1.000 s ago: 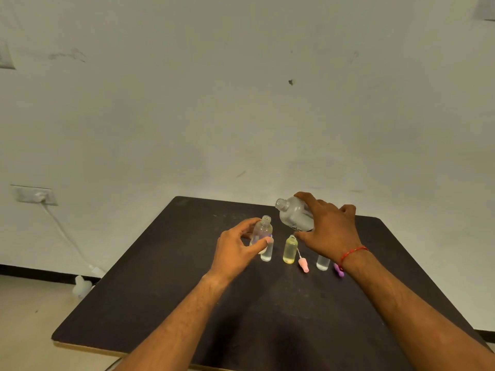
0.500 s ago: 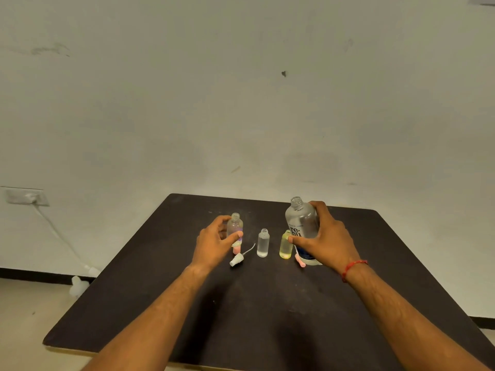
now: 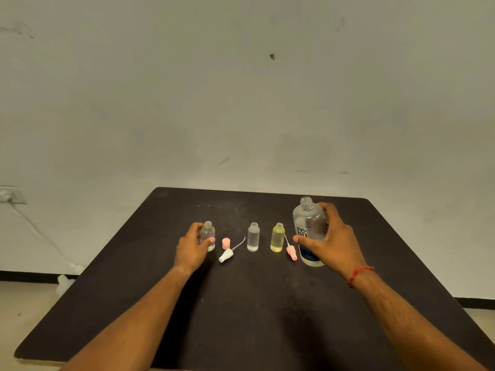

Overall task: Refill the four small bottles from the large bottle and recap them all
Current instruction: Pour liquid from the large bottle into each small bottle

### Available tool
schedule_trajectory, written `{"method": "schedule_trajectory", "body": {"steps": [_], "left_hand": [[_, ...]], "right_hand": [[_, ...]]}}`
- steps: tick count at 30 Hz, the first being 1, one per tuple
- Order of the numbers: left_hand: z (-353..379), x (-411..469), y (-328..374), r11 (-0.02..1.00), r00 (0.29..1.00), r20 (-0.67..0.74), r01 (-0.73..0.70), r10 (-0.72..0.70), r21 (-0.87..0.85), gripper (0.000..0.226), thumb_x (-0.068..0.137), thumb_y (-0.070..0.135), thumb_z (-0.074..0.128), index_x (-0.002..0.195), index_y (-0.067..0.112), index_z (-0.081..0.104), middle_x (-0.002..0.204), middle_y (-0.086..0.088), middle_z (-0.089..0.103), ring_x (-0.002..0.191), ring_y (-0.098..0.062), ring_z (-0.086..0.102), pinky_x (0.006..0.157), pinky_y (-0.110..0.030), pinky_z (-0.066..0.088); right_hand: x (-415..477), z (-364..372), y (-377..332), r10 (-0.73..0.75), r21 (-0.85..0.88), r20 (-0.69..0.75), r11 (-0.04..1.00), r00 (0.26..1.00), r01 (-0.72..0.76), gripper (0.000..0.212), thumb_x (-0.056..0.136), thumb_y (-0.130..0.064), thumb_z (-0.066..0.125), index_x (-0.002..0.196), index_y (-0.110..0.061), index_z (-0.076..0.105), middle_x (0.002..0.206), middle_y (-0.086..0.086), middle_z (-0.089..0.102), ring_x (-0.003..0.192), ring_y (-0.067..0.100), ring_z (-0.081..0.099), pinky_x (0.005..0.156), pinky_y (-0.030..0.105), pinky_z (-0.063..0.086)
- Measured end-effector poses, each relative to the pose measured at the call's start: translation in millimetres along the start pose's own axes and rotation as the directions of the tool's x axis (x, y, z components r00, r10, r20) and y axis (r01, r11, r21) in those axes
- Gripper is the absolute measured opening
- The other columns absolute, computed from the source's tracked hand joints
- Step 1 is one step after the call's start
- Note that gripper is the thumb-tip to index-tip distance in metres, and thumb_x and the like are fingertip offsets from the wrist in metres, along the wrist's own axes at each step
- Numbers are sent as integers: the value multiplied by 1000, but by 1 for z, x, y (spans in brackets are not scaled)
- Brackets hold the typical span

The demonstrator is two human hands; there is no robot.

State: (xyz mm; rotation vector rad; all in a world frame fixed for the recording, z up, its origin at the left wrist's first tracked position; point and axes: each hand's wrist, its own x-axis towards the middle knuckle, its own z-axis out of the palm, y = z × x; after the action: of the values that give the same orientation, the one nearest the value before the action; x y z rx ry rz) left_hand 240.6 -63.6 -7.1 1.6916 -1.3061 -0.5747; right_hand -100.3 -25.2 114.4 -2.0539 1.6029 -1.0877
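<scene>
Looks like a gap between pours. The right hand (image 3: pixel 332 242) grips the large bottle (image 3: pixel 309 226), which is upright on the worktop (image 3: pixel 241 303) now; a second ago it was tilted in the air. The left hand (image 3: pixel 191 247) holds the leftmost small bottle (image 3: pixel 208 234), standing at the row's left end. Next is probably the clear small bottle (image 3: pixel 253 236), which needs a steady, lined-up pour.

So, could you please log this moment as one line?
left hand grips small bottle | right hand grips large bottle, uncapped | pink cap off, on table
</scene>
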Motion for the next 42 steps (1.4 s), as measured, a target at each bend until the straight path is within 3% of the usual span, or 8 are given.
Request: {"method": "schedule_trajectory", "body": {"steps": [7, 11, 14, 18, 22, 33, 42], "left_hand": [[7, 0, -6, 997, 1000, 8, 13, -13, -74, 39, 91, 20, 74, 123, 28, 54, 119, 3, 68, 110, -20, 67, 97, -41, 54], [6, -6, -6, 994, 1000, 6, 18, -17, -110, 58, 87, 20, 78, 136, 27, 48, 132, 1, 65, 120, -20, 63, 103, -37, 50], [3, -14, -2, 995, 997, -80, -9, 1, -102, 69, 86, 24, 79, 145, 22, 42, 144, -3, 56, 132, -22, 54, 108, -39, 45], [3, -30, 9, 991, 937, -322, -132, 136, 32, 52, 89, 30, 75, 135, 24, 50, 135, 1, 57, 125, -20, 52, 97, -39, 47], [11, -46, 28, 962, 881, -386, -249, 274, 116, 34, 91, 29, 71, 121, 27, 56, 120, 4, 57, 111, -18, 49, 83, -32, 43], [61, -85, 63, 912, 876, -257, -406, 408, 62, 21, 91, 26, 72, 107, 32, 59, 103, 23, 53, 96, -4, 53, 77, -24, 46], [103, -113, 83, 904, 900, -97, -428, 424, -21, 18, 91, 34, 69, 103, 40, 58, 103, 22, 59, 98, -5, 57, 77, -23, 46]], "right_hand": [[-1, -4, 15, 29, 18, -24, 999, 999, -29, 81, 65, -42, 88, 128, -34, 37, 127, -1, 60, 108, 20, 62, 90, 42, 57], [-5, -10, 19, 51, 50, -59, 998, 997, -48, 78, 64, -42, 88, 124, -37, 38, 119, -6, 62, 100, 14, 61, 86, 35, 57], [-8, -16, 24, 67, 76, -75, 995, 995, -62, 76, 63, -42, 88, 121, -37, 39, 114, -9, 61, 99, 14, 63, 84, 31, 57], [-13, -21, 32, 83, 97, -85, 993, 993, -75, 75, 64, -43, 88, 121, -37, 39, 117, -6, 63, 101, 16, 64, 86, 35, 58], [-18, -27, 39, 104, 116, -110, 989, 988, -91, 74, 64, -40, 89, 118, -39, 39, 114, -8, 63, 100, 14, 64, 85, 32, 57], [-34, -45, 74, 212, 152, -156, 970, 965, -189, 80, 61, -42, 90, 122, -33, 39, 124, 0, 61, 107, 22, 62, 93, 41, 56], [-42, -55, 111, 304, 164, -181, 947, 935, -276, 77, 64, -37, 89, 121, -34, 38, 127, 2, 59, 111, 26, 61, 92, 46, 55]]}}
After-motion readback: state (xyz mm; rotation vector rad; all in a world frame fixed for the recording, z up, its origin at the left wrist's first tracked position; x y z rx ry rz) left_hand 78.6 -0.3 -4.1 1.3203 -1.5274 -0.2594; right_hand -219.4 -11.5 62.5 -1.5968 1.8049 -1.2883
